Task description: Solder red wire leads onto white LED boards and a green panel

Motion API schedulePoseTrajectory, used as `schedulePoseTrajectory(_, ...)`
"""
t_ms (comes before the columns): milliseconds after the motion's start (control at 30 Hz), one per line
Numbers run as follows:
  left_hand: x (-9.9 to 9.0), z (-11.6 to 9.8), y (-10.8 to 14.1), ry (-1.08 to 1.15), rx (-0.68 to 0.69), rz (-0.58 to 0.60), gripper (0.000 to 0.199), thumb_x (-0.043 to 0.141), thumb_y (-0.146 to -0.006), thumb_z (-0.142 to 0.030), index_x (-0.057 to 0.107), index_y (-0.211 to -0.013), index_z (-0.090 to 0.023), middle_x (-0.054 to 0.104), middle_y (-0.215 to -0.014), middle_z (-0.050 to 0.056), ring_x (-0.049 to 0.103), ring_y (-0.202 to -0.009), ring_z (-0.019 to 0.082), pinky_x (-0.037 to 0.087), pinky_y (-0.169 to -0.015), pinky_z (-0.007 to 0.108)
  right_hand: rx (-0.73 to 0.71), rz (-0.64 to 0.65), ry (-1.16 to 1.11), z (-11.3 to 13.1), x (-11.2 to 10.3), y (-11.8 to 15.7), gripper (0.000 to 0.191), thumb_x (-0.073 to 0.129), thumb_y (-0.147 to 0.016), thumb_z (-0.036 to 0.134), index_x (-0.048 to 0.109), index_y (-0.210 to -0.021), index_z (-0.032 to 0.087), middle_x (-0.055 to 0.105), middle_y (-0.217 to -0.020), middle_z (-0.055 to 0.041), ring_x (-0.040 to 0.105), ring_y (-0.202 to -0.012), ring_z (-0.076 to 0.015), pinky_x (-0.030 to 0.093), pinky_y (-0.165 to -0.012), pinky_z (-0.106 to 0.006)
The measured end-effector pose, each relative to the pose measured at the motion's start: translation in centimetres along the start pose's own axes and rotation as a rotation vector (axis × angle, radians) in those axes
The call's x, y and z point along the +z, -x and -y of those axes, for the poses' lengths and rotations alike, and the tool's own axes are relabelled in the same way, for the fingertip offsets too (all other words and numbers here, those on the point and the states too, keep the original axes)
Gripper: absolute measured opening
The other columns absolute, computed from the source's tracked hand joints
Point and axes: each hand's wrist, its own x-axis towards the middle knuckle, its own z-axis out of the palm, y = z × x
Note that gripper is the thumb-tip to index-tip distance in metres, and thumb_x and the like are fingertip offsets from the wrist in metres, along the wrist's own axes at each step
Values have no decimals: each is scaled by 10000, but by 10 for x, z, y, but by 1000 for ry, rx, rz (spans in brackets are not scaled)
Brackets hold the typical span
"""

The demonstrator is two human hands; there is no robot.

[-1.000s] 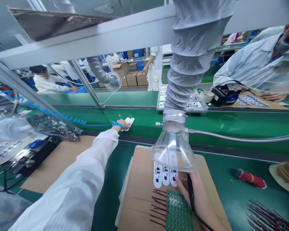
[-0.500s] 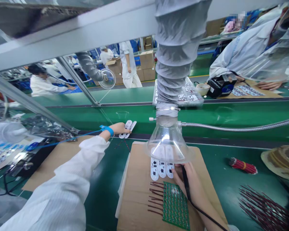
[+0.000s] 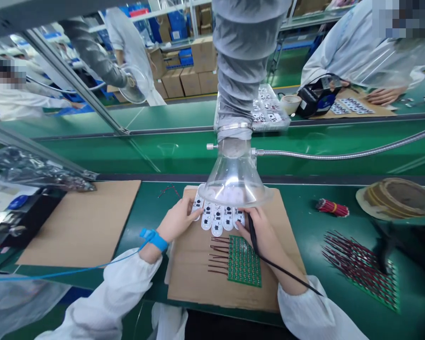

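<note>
Several white oblong circuit boards [image 3: 217, 222] lie side by side on a cardboard sheet [image 3: 198, 293], partly behind the clear fume hood [image 3: 235, 184]. My left hand [image 3: 180, 219], with a blue wrist strap [image 3: 155, 239], grips the leftmost white board [image 3: 197, 208] between thumb and fingers. At the right end of the row, my right hand [image 3: 260, 231] has its fingertips on the rightmost board and holds a black corded tool [image 3: 252, 233], whose tip is hidden. Just below the row lies a green board panel [image 3: 244, 262] with dark red wires sticking out to its left.
A red wire bundle [image 3: 333, 208], a tape-like roll [image 3: 393, 198] and a wired green panel [image 3: 389, 288] lie at right. Another cardboard sheet [image 3: 88, 222] and a black device [image 3: 31, 217] are at left. Across the bench, a person's hand [image 3: 382, 97] rests near boards.
My left hand has come from the bench's back edge, where it held white boards, to the row on the cardboard. More boards now show in the row. The view has shifted.
</note>
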Motion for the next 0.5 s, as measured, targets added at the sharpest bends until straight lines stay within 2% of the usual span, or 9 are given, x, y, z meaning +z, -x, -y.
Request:
schedulePoseTrajectory(167, 27, -19, 12, -66, -5, -58, 422, 687, -971, -482, 532, -1241, -197, 696, -1171, 128, 699, -1041, 307, 536, -783, 369, 5, 17, 29, 8, -8, 5, 310, 664, -996, 254, 604, -1300, 263, 643, -1293, -119, 652, -1208, -335, 581, -1014, -529)
schedulePoseTrajectory(267, 37, -30, 17, -54, -2, -11, 397, 685, -975, -482, 531, -1197, -192, 701, -1158, 126, 716, -1022, 313, 530, -780, 380, 14, -12, 103, 8, -13, 13, 326, 701, -1001, 325, 604, -1304, 253, 649, -1245, -123, 640, -1177, -345, 577, -977, -533)
schedulePoseTrajectory(367, 42, -36, 18, -37, -46, 34, 431, 686, -980, -505, 523, -1215, -183, 707, -1155, 131, 728, -1001, 316, 517, -759, 379, 28, -67, 198, 6, -15, 17, 315, 691, -1014, 368, 617, -1287, 230, 651, -1180, -135, 631, -1133, -357, 558, -963, -555)
schedulePoseTrajectory(500, 42, -32, 19, -24, -64, 26, 433, 688, -986, -522, 518, -1211, -194, 724, -1113, 116, 738, -1008, 318, 503, -746, 369, 43, -61, 228, 6, -14, 20, 307, 670, -1018, 333, 624, -1308, 242, 655, -1222, -141, 612, -1157, -367, 531, -994, -575)
